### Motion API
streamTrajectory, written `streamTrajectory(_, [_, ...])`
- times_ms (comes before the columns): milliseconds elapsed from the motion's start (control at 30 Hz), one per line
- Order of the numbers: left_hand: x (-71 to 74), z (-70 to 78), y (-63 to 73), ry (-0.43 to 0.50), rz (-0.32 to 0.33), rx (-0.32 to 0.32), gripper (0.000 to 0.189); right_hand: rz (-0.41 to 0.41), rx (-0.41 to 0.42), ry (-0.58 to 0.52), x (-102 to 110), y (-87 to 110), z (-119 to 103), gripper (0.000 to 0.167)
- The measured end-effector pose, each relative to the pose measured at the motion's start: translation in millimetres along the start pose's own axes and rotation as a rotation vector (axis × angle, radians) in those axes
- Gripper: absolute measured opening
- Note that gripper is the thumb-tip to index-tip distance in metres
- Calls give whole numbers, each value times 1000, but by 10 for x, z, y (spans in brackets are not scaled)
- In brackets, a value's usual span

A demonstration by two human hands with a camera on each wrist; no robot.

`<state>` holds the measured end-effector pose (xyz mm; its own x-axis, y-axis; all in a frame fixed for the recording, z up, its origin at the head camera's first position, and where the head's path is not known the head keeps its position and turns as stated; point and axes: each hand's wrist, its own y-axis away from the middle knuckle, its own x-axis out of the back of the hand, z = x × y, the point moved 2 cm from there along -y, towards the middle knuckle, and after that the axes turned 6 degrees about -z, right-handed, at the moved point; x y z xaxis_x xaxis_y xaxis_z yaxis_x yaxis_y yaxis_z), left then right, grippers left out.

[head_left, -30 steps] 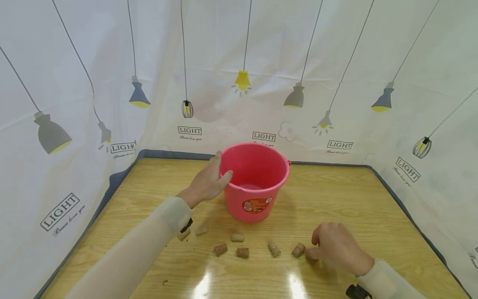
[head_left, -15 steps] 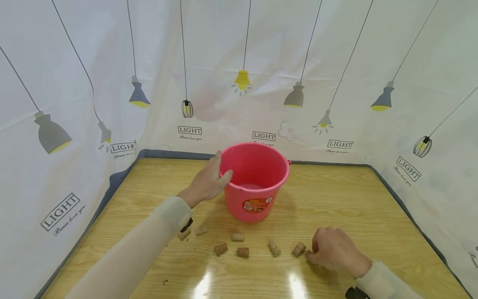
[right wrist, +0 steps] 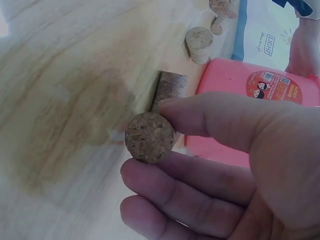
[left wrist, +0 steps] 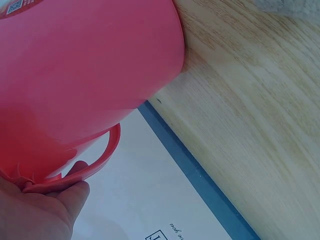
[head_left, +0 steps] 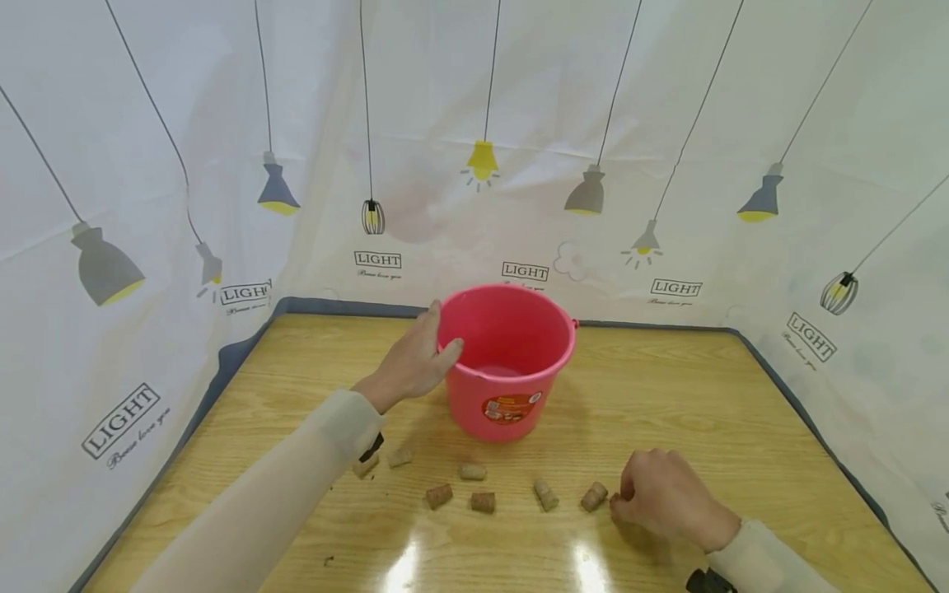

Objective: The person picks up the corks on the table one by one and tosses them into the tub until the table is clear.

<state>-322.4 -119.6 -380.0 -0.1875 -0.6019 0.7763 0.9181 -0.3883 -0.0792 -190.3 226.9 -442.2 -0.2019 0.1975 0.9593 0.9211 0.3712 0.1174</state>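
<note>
A pink plastic bucket (head_left: 507, 379) with a red label stands upright on the wooden table. My left hand (head_left: 412, 356) holds the left side of its rim, thumb over the inside edge. In the left wrist view, fingers curl round the bucket's pink handle (left wrist: 114, 142) by the rim. Low over the table at the right, my right hand (head_left: 670, 497) pinches a cork (right wrist: 150, 137) between thumb and fingers; its round speckled end faces the right wrist camera. Just left of that hand lies another cork (head_left: 594, 497).
More corks lie in a loose row before the bucket, among them a pale cork (head_left: 545, 494), a brown cork (head_left: 483, 502) and one near the left sleeve (head_left: 400, 456). A lamp-printed curtain (head_left: 445, 206) borders the table's back and sides.
My right hand has turned a little and drawn its thumb and fingers together on the cork. The left hand and the bucket stay where they were.
</note>
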Motion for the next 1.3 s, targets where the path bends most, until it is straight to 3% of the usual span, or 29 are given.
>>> streamTrajectory(200, [6, 14, 7, -3, 1, -2, 86, 28, 35, -22, 58, -16, 3, 41])
streamTrajectory(367, [6, 25, 18, 3, -3, 5, 86, 55, 71, -61, 98, -30, 5, 34])
streamTrajectory(633, [5, 17, 20, 0, -5, 14, 86, 66, 38, -120, 162, -49, -21, 22])
streamTrajectory(767, [6, 18, 20, -2, -6, 11, 86, 121, 40, -125, 206, -61, -38, 12])
streamTrajectory(1300, [9, 30, 17, 1, -5, 18, 85, 311, 62, -118, 391, -120, -137, 5])
